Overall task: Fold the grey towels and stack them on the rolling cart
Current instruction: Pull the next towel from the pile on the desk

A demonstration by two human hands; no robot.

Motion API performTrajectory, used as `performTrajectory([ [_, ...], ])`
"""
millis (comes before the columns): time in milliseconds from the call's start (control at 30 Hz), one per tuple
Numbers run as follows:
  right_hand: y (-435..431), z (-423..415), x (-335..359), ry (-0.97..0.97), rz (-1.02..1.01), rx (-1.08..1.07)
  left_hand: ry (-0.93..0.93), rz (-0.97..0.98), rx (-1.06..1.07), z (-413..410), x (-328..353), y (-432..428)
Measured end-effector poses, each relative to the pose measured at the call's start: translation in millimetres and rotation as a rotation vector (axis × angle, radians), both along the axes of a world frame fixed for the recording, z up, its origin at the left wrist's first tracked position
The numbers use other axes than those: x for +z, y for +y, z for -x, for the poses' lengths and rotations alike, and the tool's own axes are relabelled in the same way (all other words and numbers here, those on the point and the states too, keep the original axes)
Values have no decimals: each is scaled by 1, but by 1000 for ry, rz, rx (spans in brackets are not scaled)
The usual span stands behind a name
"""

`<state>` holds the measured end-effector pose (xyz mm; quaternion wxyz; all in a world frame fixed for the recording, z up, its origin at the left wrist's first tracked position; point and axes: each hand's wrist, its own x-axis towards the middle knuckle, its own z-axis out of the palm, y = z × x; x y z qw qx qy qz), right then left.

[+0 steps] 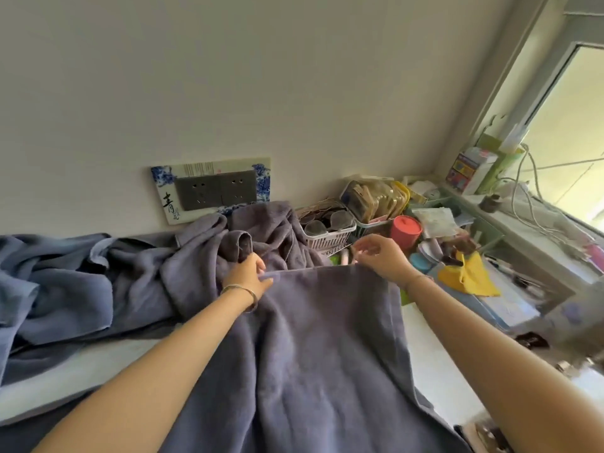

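One grey towel [327, 338] hangs spread in front of me, its long axis running from the far edge back toward me, and that edge is stretched left to right. More towels [137, 273] lie crumpled on the surface behind and to the left. My left hand [248, 276] pinches the edge's left corner, and my right hand [382, 256] grips its right corner.

Black calligraphy 青 on blue-and-white socket surround [165, 191], smaller characters beneath unreadable
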<state>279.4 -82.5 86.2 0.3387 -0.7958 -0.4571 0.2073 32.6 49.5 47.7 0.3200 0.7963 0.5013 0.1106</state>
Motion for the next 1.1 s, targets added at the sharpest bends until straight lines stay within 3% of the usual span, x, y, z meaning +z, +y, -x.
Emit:
performTrajectory([
  [133, -14, -27, -60, 50, 84, -150, 127, -208, -127, -28, -49, -16],
  [267, -45, -51, -95, 20, 284, -327, 182, -177, -358, -66, -83, -51],
  [333, -54, -55, -108, 82, 399, -358, 311, -115, -410, -77, -99, -67],
  [467, -60, -51, -125, 143, 363, -315, 469, -107, -395, -84, -121, -88],
  [600, -57, -48, -114, -46, 20, -340, 451, -147, -359, -87, -123, -89],
  [733, -56, -62, -110, -167, 199, -438, 385, -148, -407, -84, -111, -82],
  [833, -54, -49, -112, -182, 122, -488, 310, -176, -414, -64, -102, -77],
  [967, -36, 0, -108, -272, 1, -315, 220, -284, -389, -3, -89, -71],
  [1100, -3, 74, -105, -109, 10, -83, 128, -379, -221, 83, -80, -53],
])
